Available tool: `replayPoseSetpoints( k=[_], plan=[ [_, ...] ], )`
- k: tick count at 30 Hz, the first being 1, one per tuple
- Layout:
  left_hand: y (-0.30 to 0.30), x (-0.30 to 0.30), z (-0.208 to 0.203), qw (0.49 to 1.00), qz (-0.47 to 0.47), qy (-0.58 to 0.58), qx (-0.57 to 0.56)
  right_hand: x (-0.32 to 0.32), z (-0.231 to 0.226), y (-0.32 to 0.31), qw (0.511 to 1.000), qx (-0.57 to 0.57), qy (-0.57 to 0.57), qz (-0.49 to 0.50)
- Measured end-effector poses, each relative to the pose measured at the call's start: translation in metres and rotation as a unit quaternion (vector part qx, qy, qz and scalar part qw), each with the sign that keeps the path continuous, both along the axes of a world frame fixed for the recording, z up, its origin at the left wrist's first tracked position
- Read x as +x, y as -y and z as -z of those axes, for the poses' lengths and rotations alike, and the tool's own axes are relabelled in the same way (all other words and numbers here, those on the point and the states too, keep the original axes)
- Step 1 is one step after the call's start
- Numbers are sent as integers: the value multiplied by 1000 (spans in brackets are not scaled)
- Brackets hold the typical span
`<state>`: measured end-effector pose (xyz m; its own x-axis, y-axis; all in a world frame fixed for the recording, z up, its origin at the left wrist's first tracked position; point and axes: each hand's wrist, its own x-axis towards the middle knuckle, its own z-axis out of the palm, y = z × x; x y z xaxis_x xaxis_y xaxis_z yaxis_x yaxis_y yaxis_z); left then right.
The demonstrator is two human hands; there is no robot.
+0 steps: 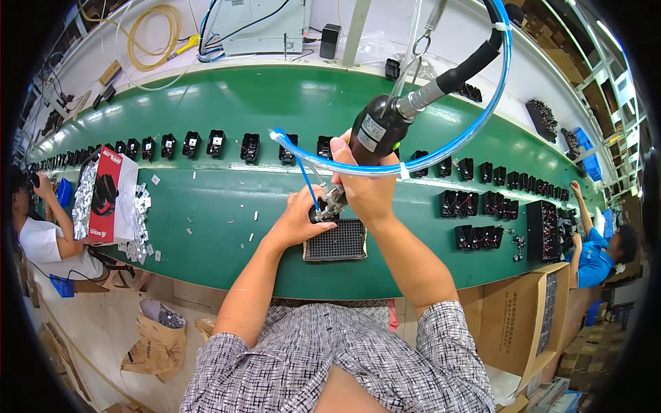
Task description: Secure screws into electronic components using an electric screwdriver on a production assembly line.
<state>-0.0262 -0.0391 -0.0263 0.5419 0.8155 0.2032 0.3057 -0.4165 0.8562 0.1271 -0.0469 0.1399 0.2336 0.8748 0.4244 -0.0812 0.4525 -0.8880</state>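
A black power screwdriver (377,124) hangs tilted above the green bench, and my right hand (370,189) is wrapped round its body. The tool's metal nose (335,199) points down toward my left hand (295,221). Those left fingers are closed around a small black plastic housing (319,213), mostly hidden by the fingers and the nose. Whether the bit touches a screw cannot be seen. Just below the housing lies a dark gridded tray (335,242). A thin blue tube (307,180) runs down to the tool's nose.
A clear blue hose (497,89) loops over my right hand. Rows of black housings (250,147) cross the bench, with more grouped at right (458,204). A red-and-white box (113,196) stands left among metal pieces. Co-workers sit at both ends. A cardboard carton (506,320) stands right.
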Motion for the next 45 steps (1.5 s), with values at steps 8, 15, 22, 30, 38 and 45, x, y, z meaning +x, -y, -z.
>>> replayPoseSetpoints(
  k=[8,15,22,30,38,45],
  plan=[
    [-3,-2,3,999,4,-21,35,-2,15,-4,1000,-4,-7,-3],
    [-6,4,-2,999,8,-27,32,15,-31,0,997,-7,-63,-34],
    [-52,60,-34,986,7,-62,154,76,-55,62,998,-34,-26,36],
    [-118,125,-23,945,0,-253,208,116,-22,89,988,-63,-12,140],
    [-103,155,-21,898,-48,-264,349,131,-22,90,988,-76,24,135],
    [-96,168,-26,867,-45,-328,373,116,-22,93,993,-54,19,107]
  ],
)
